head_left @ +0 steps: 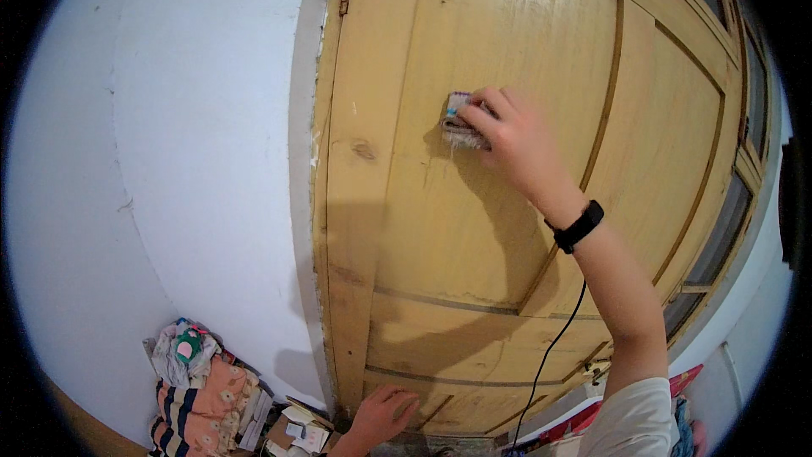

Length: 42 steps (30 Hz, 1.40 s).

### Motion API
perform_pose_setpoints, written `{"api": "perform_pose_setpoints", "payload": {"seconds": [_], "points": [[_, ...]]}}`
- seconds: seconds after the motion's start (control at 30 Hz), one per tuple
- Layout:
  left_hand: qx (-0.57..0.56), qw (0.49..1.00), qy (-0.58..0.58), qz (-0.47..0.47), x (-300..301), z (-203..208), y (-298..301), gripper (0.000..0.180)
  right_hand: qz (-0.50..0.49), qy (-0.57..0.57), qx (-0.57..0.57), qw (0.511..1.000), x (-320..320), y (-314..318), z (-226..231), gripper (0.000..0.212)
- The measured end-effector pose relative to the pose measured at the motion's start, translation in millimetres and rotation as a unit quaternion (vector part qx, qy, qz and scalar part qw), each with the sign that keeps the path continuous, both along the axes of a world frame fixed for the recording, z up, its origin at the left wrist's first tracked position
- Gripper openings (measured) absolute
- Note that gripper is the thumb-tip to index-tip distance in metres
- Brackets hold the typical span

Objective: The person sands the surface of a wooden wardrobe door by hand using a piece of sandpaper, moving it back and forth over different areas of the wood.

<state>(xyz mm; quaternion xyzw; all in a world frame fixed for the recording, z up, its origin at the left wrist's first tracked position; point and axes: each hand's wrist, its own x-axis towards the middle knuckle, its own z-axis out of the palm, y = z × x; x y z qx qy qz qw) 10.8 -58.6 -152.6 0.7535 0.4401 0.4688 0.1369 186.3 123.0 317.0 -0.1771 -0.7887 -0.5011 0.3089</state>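
Observation:
My right hand (518, 137) is raised against a yellowish wooden door (486, 42), its fingers closed round a folded greyish cloth (461, 134). The cloth has a fringed lower edge and a small blue patch, and it appears to lie against the door's large upper panel. A black band (578, 227) circles my right wrist. Low down, in front of the door's bottom part, my left hand (386, 415) hangs with nothing in it, its fingers loosely bent and somewhat apart.
A white wall (211, 118) runs along the left of the door frame. At lower left lie a patterned orange and dark-striped cloth bundle (211, 402) and a box with papers (300, 429). A black cord (554, 343) hangs near my right arm. A metal latch (597, 367) sits on the door.

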Motion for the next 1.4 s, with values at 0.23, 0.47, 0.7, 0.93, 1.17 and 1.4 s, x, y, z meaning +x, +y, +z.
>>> {"api": "perform_pose_setpoints", "payload": {"seconds": [0.23,0.47,0.7,0.93,1.17,1.4], "points": [[0.005,1.0,0.003,-0.003,2,-1,-2,0.026,-0.006,-0.057,-0.062,0.996,-3,-9,-48,0.032],[-0.018,1.0,0.01,-0.012,4,3,-3,0.027,0.002,-0.1,-0.075,0.992,-3,0,-77,0.039],[-0.004,1.0,0.006,0.005,4,6,-7,0.022,0.076,-0.006,-0.09,0.993,-7,-6,-18,0.045],[-0.031,0.999,0.006,0.004,1,5,-9,0.028,0.053,0.071,-0.031,0.996,4,4,13,0.051],[0.004,1.0,-0.003,0.013,1,12,-11,0.019,-0.014,0.006,-0.002,1.0,3,-2,-12,0.041],[0.016,1.0,0.015,0.006,1,5,-8,0.021,-0.012,-0.041,-0.063,0.997,1,-2,-53,0.036]]}}
